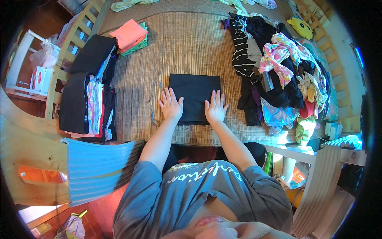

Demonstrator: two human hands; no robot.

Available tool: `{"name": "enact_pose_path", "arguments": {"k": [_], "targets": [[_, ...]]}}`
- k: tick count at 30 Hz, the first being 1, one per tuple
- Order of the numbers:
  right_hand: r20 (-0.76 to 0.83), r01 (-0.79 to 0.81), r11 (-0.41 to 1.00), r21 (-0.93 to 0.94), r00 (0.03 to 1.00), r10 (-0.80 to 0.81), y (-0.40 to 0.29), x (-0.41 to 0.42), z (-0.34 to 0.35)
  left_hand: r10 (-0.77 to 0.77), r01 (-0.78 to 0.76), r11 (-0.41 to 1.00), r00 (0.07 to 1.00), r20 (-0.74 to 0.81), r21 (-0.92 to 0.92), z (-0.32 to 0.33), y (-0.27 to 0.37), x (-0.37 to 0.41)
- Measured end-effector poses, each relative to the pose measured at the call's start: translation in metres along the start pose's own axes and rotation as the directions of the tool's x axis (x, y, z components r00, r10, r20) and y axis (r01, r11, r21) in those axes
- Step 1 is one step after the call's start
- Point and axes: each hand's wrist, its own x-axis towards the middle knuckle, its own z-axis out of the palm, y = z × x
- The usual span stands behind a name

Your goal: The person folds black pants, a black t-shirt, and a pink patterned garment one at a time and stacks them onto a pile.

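Note:
A black cloth garment [195, 95], folded into a flat rectangle, lies on a woven straw mat [185, 44] in front of me. My left hand [171, 104] rests flat over its left edge with the fingers spread. Over the right edge lies my right hand [216, 106], palm down and fingers apart. Neither hand grasps the cloth. Its near edge shows between my wrists, with a thin lower layer peeking out.
Folded clothes [95, 104] stand in stacks on the left, with a folded coral garment [129, 33] on a green one behind. A loose heap of clothes [277, 68] covers the right side, near a yellow plush toy [300, 28]. Wooden rails [64, 59] flank the bed.

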Motion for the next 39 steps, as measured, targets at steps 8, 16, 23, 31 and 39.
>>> {"name": "enact_pose_path", "arguments": {"k": [8,16,23,31,39], "targets": [[0.023,0.012,1.0,-0.005,1.0,-0.012,-0.004,-0.049,-0.009,0.056,-0.078,0.996,0.908,0.415,0.035,-0.026,0.027,-0.058],[0.136,-0.08,0.987,0.136,0.989,0.062,0.01,-0.076,-0.036,0.017,-0.085,0.993,0.797,0.604,0.083,-0.071,0.006,-0.073],[0.326,-0.461,0.83,0.316,0.874,0.361,0.028,-0.006,-0.033,-0.559,0.54,0.173,0.742,0.37,-0.823,-0.025,-0.007,-0.064],[0.374,-0.388,0.866,0.315,0.89,0.262,0.025,0.017,-0.03,-0.529,0.465,-0.214,0.684,0.502,-0.859,-0.018,0.004,-0.06],[0.831,-0.77,-0.346,0.536,0.554,0.055,0.023,0.018,-0.047,-0.029,0.318,-0.867,0.738,0.675,-0.385,-0.048,0.037,-0.071]]}}
